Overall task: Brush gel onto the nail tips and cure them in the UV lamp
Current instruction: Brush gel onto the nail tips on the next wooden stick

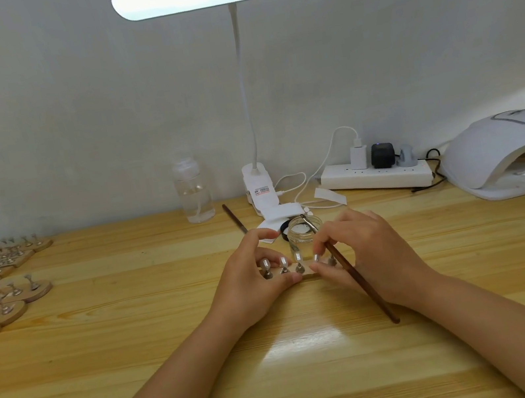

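Head view: nail-tip holder point(296, 276) on bench, long axis left-right, pinched between left hand point(254, 280) and right hand point(363, 251); right grip also holds brush point(353, 270). UV lamp point(503, 151) far right of holder, nearer right hand.

Your two bare forearms enter from the bottom corners of the frame and converge toward the centre, both lying low. Your left hand point(253, 271) sits just left of centre, palm turned inward, fingers curled, thumb low and forefinger arched above it in a pinch. Your right hand point(363, 251) sits just right of centre, back of the hand up, fingers bent and gripping a thin brush point(352, 268) that slants down to the lower right across the wrist. The fingertips of both hands nearly meet at mid-frame.
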